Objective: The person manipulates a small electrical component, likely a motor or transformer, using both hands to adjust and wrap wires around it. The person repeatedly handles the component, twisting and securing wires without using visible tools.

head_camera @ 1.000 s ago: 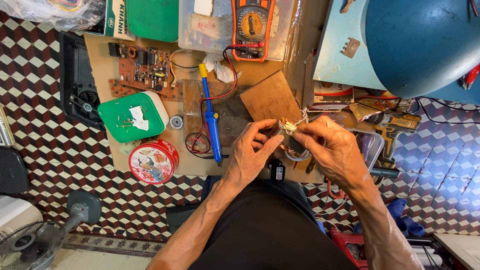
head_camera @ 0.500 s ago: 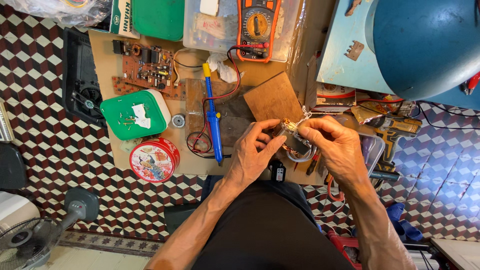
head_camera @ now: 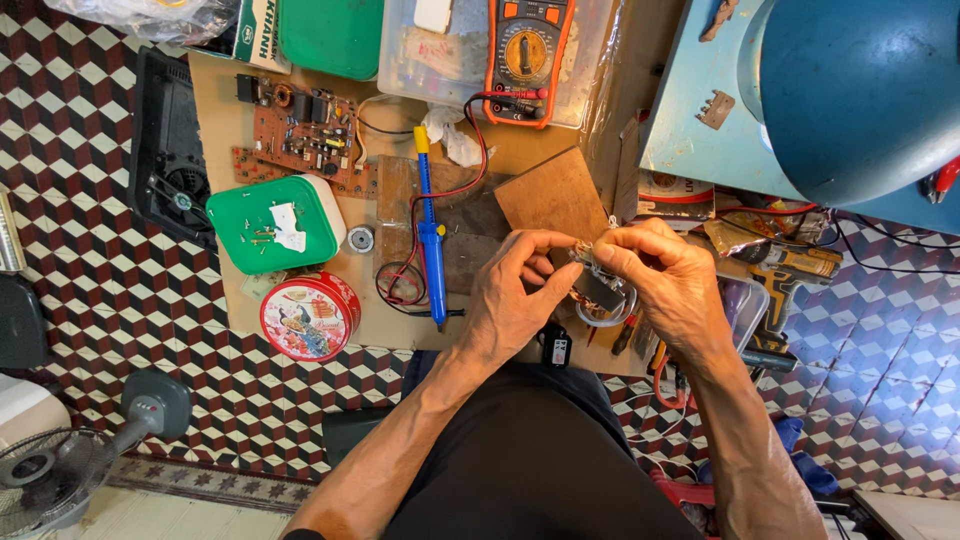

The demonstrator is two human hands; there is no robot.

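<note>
- Left hand (head_camera: 515, 300) and right hand (head_camera: 665, 280) pinching a small part (head_camera: 597, 282) between fingertips, over the board (head_camera: 555, 195).
- Soldering iron (head_camera: 430, 235) lying just left; red tin (head_camera: 310, 317), green lid (head_camera: 275, 225), multimeter (head_camera: 527, 55) sitting around.

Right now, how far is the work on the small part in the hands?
Done: nothing finished shows. In hand: left hand and right hand both pinch the small wired part above the board. Left: soldering iron lies untouched, multimeter leads unused.
</note>
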